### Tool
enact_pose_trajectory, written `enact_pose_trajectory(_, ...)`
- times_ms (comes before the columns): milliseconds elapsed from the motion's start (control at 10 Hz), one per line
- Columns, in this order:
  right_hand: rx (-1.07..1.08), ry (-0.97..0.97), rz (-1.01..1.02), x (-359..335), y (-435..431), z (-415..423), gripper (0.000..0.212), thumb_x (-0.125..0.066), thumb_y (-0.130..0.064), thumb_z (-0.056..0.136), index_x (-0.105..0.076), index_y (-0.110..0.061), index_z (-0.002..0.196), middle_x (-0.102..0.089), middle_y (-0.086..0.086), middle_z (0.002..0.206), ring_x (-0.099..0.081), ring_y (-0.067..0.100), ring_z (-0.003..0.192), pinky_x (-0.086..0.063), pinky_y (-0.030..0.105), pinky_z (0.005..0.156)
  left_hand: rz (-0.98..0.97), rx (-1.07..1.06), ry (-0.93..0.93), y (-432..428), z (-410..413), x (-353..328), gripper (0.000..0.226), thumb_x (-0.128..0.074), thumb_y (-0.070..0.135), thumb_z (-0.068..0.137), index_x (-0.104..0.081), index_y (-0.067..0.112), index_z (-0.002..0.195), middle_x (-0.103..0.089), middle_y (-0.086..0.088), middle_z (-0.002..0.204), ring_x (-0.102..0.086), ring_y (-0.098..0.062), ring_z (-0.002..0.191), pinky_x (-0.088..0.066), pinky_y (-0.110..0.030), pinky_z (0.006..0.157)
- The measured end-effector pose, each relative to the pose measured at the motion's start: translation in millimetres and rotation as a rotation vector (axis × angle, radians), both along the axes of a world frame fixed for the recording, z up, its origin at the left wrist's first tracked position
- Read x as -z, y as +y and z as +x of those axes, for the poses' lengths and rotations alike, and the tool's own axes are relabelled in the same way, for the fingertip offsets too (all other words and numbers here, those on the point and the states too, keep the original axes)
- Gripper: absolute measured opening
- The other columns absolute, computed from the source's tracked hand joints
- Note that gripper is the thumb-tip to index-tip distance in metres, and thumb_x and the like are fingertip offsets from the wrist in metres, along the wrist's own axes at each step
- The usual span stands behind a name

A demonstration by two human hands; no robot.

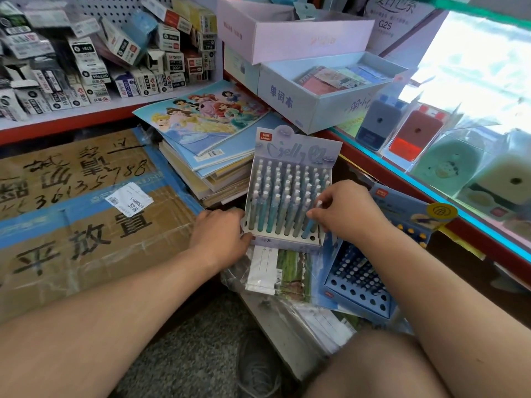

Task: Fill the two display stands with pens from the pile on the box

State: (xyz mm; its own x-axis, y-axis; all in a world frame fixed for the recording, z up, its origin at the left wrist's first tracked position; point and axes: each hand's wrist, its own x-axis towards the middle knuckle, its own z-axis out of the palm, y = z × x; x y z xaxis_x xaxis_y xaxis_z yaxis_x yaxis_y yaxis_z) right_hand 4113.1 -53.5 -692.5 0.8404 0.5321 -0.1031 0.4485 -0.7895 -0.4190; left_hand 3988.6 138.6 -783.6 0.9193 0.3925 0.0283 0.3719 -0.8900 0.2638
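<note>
— Where's the pen?
— The slim blue plastic pen [310, 226] stands nearly upright at the front right corner of the pale blue card display stand [290, 196], pinched in the right hand [344, 214].
— And the left hand [221, 234]?
— Gripping that stand's front left corner.

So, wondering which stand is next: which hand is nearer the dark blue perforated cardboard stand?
Right. The right hand pinches a teal white-capped pen just beyond the dark blue stand; the left hand grips the left corner of the pale Jelly-labelled card stand, farther away.
</note>
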Motion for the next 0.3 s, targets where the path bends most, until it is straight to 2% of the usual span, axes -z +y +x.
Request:
enact_pose_trajectory(100, 0.002, -0.003, -0.032, -2.1, 2.3, 0.9, 0.023, -0.075, -0.032, 0.092, -0.070, -0.013, 0.078, -0.071, 0.005, 0.073, -0.069, 0.019, 0.071, -0.060, 0.035, 0.067, -0.013, -0.001, 0.019, -2.2, -0.3, -4.9, 0.041, -0.061, 0.044, 0.095, -0.058, 0.025, 0.131, -0.072, 0.008, 0.112, -0.063, -0.020, 0.111, -0.039, -0.040, 0.103)
enact_pose_trajectory(200, 0.015, 0.018, -0.060, -1.7, 5.1, -0.4, 0.026, -0.077, -0.032, 0.090, -0.070, -0.010, 0.079, -0.071, 0.006, 0.072, -0.070, 0.020, 0.070, -0.061, 0.039, 0.070, -0.052, 0.002, 0.044, -2.7, -5.8, -14.7, 0.041, -0.061, 0.043, 0.095, -0.059, 0.023, 0.131, -0.071, 0.005, 0.112, -0.063, -0.021, 0.110, -0.045, -0.041, 0.102)
enact_pose_trajectory(300, 0.043, 0.015, -0.044, -9.1, -0.3, -7.9, 0.022, -0.078, -0.031, 0.089, -0.068, -0.014, 0.080, -0.068, 0.002, 0.073, -0.067, 0.015, 0.069, -0.058, 0.035, 0.064, -0.149, -0.013, -0.062, -4.3, -16.7, -35.7, 0.039, -0.061, 0.039, 0.097, -0.061, 0.022, 0.132, -0.070, 0.005, 0.112, -0.065, -0.018, 0.105, -0.054, -0.040, 0.093)
